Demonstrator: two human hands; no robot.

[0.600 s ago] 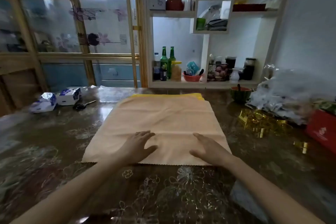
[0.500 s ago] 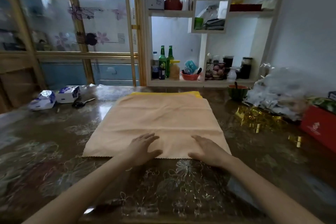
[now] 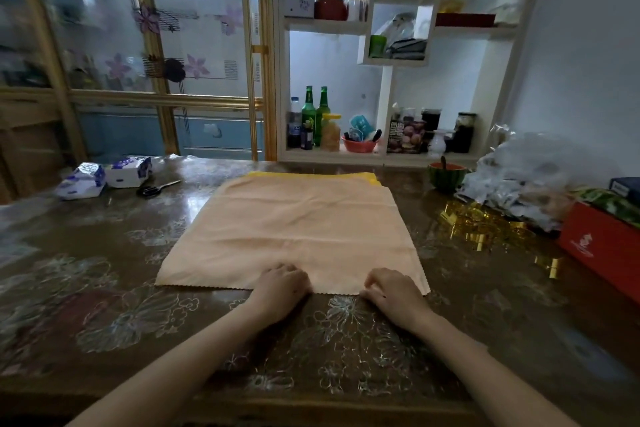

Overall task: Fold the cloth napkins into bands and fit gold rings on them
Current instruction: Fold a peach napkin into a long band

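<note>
A peach cloth napkin [image 3: 294,229] lies flat and unfolded in the middle of the table, on top of a yellow napkin [image 3: 370,178] whose far edge peeks out. My left hand [image 3: 282,284] and my right hand [image 3: 391,289] sit at the napkin's near edge, fingers curled over the hem and pinching it. Several gold rings [image 3: 485,225] lie in a loose heap on the table to the right of the napkin, with one gold ring [image 3: 550,265] apart and closer to me.
The glossy floral table [image 3: 104,288] carries two tissue packs [image 3: 104,177] and scissors [image 3: 156,188] at the far left. A green bowl [image 3: 446,175], crumpled clear plastic bags [image 3: 526,180] and a red box [image 3: 602,246] crowd the right side. Shelves stand behind.
Both hands slid back from lying flat on the napkin to its near edge, and their fingers curled onto the hem. The napkin stays flat.
</note>
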